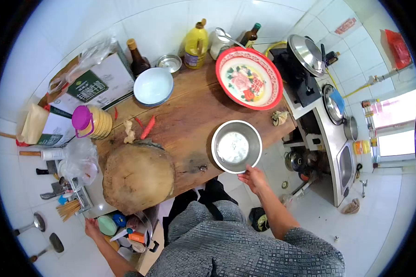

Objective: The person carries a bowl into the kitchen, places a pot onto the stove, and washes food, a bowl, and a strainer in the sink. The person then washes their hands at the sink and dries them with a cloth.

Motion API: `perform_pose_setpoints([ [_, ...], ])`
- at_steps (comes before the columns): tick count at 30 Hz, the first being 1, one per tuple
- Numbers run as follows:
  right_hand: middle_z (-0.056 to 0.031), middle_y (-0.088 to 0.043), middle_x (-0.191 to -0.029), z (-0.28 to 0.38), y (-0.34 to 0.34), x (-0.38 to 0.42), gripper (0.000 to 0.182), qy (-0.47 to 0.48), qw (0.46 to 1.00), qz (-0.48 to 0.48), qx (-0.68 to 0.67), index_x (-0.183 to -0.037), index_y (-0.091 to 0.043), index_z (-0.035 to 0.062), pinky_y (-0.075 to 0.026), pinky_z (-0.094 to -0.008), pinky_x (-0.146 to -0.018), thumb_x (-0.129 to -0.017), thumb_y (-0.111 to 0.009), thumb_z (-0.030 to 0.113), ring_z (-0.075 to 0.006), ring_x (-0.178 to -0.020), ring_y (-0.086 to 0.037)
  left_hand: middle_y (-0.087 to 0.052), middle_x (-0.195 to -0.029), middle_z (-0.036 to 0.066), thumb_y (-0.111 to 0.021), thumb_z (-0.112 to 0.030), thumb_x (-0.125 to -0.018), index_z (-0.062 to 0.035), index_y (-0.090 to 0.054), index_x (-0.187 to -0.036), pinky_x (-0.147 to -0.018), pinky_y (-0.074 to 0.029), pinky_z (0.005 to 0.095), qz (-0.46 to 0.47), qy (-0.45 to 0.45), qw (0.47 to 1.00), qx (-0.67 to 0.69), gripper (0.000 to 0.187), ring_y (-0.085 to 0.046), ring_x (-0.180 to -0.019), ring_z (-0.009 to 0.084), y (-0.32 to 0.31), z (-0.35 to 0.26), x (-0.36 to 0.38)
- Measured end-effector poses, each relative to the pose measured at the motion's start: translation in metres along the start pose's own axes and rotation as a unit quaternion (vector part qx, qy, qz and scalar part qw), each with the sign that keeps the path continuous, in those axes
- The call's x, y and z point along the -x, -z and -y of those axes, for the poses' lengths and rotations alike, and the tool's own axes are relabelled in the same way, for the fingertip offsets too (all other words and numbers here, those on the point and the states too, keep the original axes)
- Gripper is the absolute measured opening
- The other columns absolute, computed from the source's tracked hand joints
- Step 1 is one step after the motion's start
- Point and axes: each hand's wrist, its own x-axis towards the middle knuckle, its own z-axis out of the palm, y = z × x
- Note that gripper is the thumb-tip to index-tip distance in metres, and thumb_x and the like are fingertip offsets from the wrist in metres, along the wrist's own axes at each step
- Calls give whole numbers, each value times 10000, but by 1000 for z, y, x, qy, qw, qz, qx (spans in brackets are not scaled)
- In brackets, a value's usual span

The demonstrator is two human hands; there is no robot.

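Observation:
My right hand (253, 179) grips the near rim of a round metal basin (215, 147), which sits at the front edge of the wooden table. The basin's shiny inside shows only some reflections. Down at the lower left, my left hand (93, 227) has its fingers curled together by the table's corner, below a bundle of chopsticks (68, 210); whatever they may hold is too small to make out. Close to that hand is a large pot (149, 226) crowded with packets and lids, among them a pale green lid (107, 225).
On the wooden table (189, 115) are a round chopping block (138, 177), a red chili (148, 127), ginger (129, 132), a white bowl (153, 87), a red-rimmed enamel basin (249, 78) and a yellow oil bottle (197, 45). A stove with a lidded wok (306, 55) stands right.

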Motion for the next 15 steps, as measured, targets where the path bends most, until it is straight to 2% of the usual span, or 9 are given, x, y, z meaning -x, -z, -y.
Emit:
perform_pose_setpoints([
  [2, -179, -630, -994, 0, -1, -4, 310, 1, 1000, 1, 7, -1126, -497, -63, -595, -353, -710, -991, -526, 215, -256, -806, -669, -631, -868, 20, -686, -317, -924, -72, -633, -995, -790, -533, 317, 15, -6, 1000, -7, 262, -602, -795, 139, -12, -1, 35],
  [4, -165, -658, -917, -2, 3, -10, 262, 38, 999, 2, 19, -1078, -539, -66, -584, -332, -661, -971, -530, 173, -232, -741, -667, -638, -897, 23, -674, -297, -932, -68, -634, -1025, -819, -532, 326, 31, -11, 999, -13, 251, -607, -826, 143, -28, -7, 70],
  [8, -145, -683, -825, -15, 10, -9, 224, 95, 995, -2, -7, -998, -605, -64, -568, -315, -603, -956, -519, 139, -202, -657, -659, -630, -1071, 91, -607, -264, -961, -8, -603, -1183, -869, -529, 352, 16, -56, 998, -26, 339, -602, -996, 201, -53, -16, 111],
  [10, -153, -685, -798, -20, 16, -10, 246, 94, 995, -32, 3, -971, -625, -69, -573, -317, -578, -963, -505, 146, -209, -627, -661, -615, -1118, 121, -608, -254, -953, 10, -588, -1221, -885, -527, 365, 104, -91, 990, -16, 377, -599, -1017, 233, -38, 0, 79],
  [11, -154, -684, -781, -16, 16, -5, 251, 85, 995, -39, -21, -947, -629, -69, -576, -321, -575, -964, -512, 153, -212, -623, -664, -615, -1117, 124, -618, -249, -942, 2, -590, -1210, -894, -522, 360, 140, -114, 984, -7, 368, -596, -1022, 244, -23, 22, 31],
  [12, -165, -683, -784, -20, 22, -5, 249, 91, 994, -27, -56, -940, -629, -70, -574, -323, -571, -960, -511, 148, -215, -622, -666, -630, -962, 50, -634, -340, -960, -38, -614, -1165, -768, -529, 319, 214, -217, 949, -75, 366, -599, -867, 176, -31, 28, 13],
  [13, -158, -677, -772, -19, 27, 0, 236, 91, 992, -22, -79, -981, -614, -73, -570, -321, -564, -954, -514, 140, -217, -621, -664, -656, -853, 169, -704, -249, -831, 45, -679, -893, -689, -515, 421, 53, -141, 985, -82, 302, -599, -782, 280, -88, -30, 119],
  [14, -153, -670, -792, -11, 31, 10, 220, 84, 991, -26, -102, -1006, -601, -69, -564, -323, -586, -945, -532, 131, -219, -646, -663, -640, -857, 165, -711, -232, -827, 64, -673, -828, -664, -522, 416, 44, -151, 984, -86, 298, -601, -772, 288, -114, -52, 151],
  [15, -148, -664, -811, -7, 34, 19, 213, 72, 989, -25, -124, -1031, -588, -64, -559, -326, -608, -937, -549, 123, -222, -672, -662, -640, -869, 178, -697, -214, -837, 59, -671, -826, -671, -532, 414, 38, -166, 982, -83, 274, -601, -767, 274, -125, -56, 149],
])
